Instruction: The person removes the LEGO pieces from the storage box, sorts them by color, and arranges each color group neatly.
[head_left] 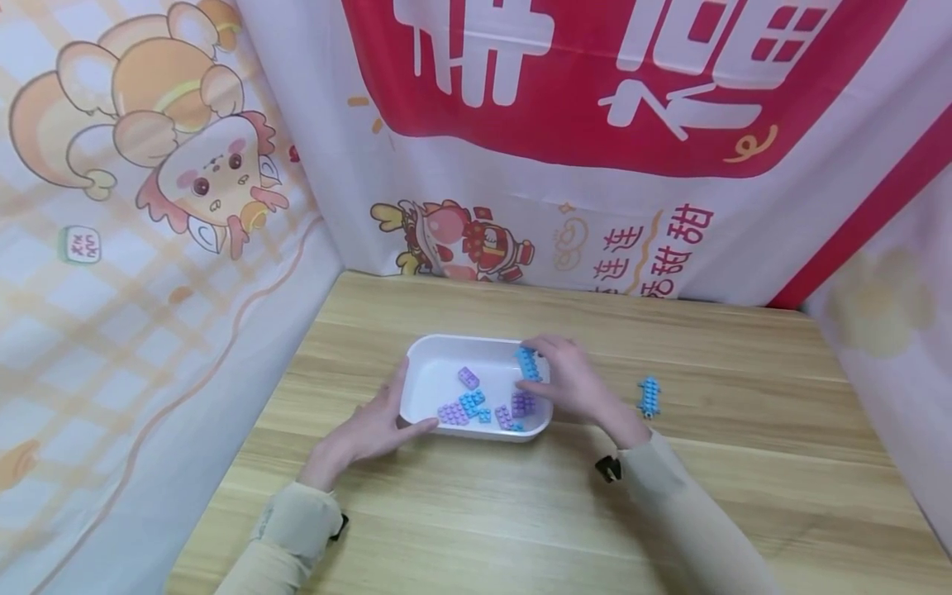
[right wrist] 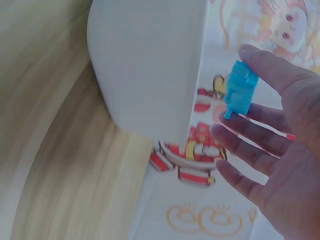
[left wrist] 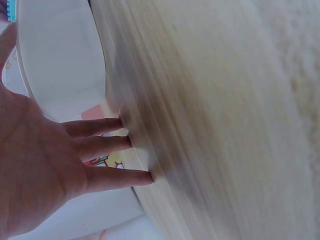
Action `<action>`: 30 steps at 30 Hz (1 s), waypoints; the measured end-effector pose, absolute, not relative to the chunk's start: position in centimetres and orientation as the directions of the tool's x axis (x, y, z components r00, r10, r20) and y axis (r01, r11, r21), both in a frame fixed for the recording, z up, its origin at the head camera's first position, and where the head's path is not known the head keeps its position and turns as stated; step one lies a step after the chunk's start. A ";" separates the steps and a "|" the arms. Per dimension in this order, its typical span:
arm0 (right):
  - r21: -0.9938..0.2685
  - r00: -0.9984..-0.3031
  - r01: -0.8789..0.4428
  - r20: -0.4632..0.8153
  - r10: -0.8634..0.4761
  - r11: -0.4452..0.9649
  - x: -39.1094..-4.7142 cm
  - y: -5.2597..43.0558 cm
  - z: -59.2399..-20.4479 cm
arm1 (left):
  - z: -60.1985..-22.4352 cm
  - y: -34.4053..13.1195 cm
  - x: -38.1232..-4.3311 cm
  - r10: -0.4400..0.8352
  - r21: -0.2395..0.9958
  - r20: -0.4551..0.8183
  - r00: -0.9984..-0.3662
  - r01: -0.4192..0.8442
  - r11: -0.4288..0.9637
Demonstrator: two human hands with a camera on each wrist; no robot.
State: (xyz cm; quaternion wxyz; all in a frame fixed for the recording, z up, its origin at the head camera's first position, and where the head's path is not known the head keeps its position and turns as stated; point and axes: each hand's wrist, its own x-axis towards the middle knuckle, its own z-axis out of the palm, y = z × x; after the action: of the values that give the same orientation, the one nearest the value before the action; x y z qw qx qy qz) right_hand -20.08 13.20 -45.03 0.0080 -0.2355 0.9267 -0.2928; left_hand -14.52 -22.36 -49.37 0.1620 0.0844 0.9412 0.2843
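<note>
My right hand (head_left: 573, 380) pinches a light blue toy building block piece (right wrist: 241, 89) between thumb and fingertips, over the right end of a white plastic tray (head_left: 431, 372). In the right wrist view the piece is above the tray's rim. My left hand (head_left: 372, 426) is at the tray's left end, its thumb along the near rim and its fingers straight. In the left wrist view several fingertips touch the table beside the tray. Inside the tray lie purple blocks (head_left: 454, 414) and blue blocks (head_left: 472, 402), some apart, some side by side.
Another blue block piece (head_left: 649, 397) with small side projections lies on the wooden table (head_left: 506, 512), right of the tray. Printed cloth (head_left: 297, 165) hangs behind the table and along its left and right sides.
</note>
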 end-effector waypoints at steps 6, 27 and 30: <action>-0.537 -0.922 -0.382 0.163 -0.352 0.752 -19.3 16.6 -45.5 | -49.5 -22.3 -14.7 0.255 0.566 -0.252 -0.934 0.071 0.821; -0.446 -0.933 -0.316 0.308 -0.188 0.837 -16.7 30.5 -51.2 | -49.6 -22.5 -14.5 0.271 0.587 -0.253 -0.929 0.076 0.806; -0.444 -0.953 -0.269 0.252 -0.169 0.855 -16.5 31.9 -51.7 | -49.6 -22.4 -14.5 0.274 0.585 -0.251 -0.929 0.080 0.807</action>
State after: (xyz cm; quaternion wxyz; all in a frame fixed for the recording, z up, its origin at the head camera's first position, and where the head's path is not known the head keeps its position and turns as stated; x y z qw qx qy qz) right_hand -16.53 31.85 -51.71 -0.1025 -0.1145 0.9575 -0.2439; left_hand -14.51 -22.44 -49.57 0.1638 0.0944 0.9363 0.2961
